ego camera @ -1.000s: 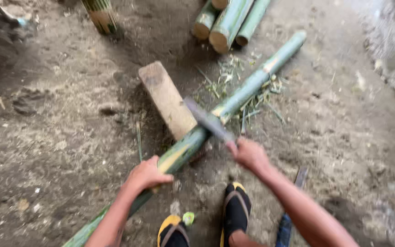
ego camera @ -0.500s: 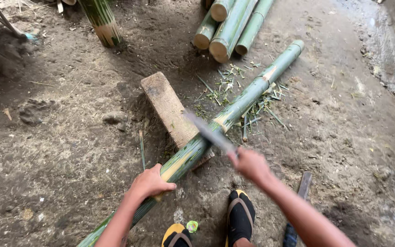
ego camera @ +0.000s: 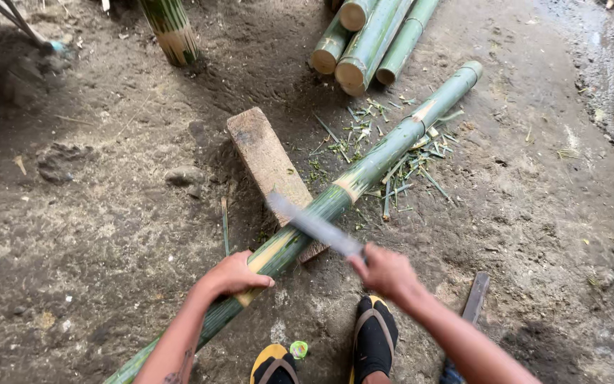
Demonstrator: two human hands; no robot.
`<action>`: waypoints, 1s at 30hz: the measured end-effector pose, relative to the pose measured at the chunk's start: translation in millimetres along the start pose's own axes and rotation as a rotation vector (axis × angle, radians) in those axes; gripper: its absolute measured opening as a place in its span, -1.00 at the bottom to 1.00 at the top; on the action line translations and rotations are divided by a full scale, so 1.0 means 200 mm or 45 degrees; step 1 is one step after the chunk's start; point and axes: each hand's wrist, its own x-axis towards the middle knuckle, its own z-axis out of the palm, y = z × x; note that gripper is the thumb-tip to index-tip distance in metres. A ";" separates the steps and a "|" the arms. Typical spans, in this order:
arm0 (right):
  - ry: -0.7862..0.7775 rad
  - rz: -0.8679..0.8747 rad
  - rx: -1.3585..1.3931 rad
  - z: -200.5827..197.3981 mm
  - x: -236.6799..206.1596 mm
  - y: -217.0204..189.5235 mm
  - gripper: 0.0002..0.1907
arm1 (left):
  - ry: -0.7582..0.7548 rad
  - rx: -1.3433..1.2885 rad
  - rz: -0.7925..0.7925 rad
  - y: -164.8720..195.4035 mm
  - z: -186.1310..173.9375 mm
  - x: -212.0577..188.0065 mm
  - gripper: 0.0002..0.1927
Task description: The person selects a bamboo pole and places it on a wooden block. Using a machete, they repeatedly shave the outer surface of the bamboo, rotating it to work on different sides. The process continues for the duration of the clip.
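Note:
A long green bamboo pole (ego camera: 385, 153) lies slantwise across a wooden block (ego camera: 264, 158) on the dirt ground. My left hand (ego camera: 234, 274) grips the pole just below the block. My right hand (ego camera: 385, 270) holds a long knife (ego camera: 314, 225), its blade blurred and lying over the pole near the block's lower end. Green shavings (ego camera: 385, 149) are scattered around the pole's upper part.
Several cut bamboo poles (ego camera: 364, 43) lie stacked at the top. Another bamboo piece (ego camera: 168, 32) stands at the upper left. My two sandalled feet (ego camera: 371, 341) are at the bottom, with a small green cap (ego camera: 298, 349) between them and a flat dark stick (ego camera: 474, 299) to the right.
The knife has swung down from a raised position to the pole. The view has shifted slightly; my left hand stays on the pole.

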 end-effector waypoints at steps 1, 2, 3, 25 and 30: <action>-0.020 -0.163 -0.173 0.04 -0.01 -0.03 -0.38 | -0.023 -0.027 -0.022 0.00 -0.01 0.00 -0.06; 0.013 -0.092 -0.095 0.06 -0.01 -0.03 -0.40 | -0.040 -0.048 -0.043 -0.01 -0.03 0.00 -0.06; 0.041 -0.018 -0.011 0.06 0.01 -0.01 -0.41 | -0.073 -0.121 -0.016 -0.01 -0.04 0.00 -0.09; -0.147 0.037 0.009 0.08 -0.12 -0.14 -0.35 | 0.331 0.413 -0.115 0.16 0.12 -0.25 -0.29; 0.134 0.693 0.504 -0.19 0.09 0.27 -0.16 | 0.362 0.401 -0.113 0.16 0.14 -0.26 -0.30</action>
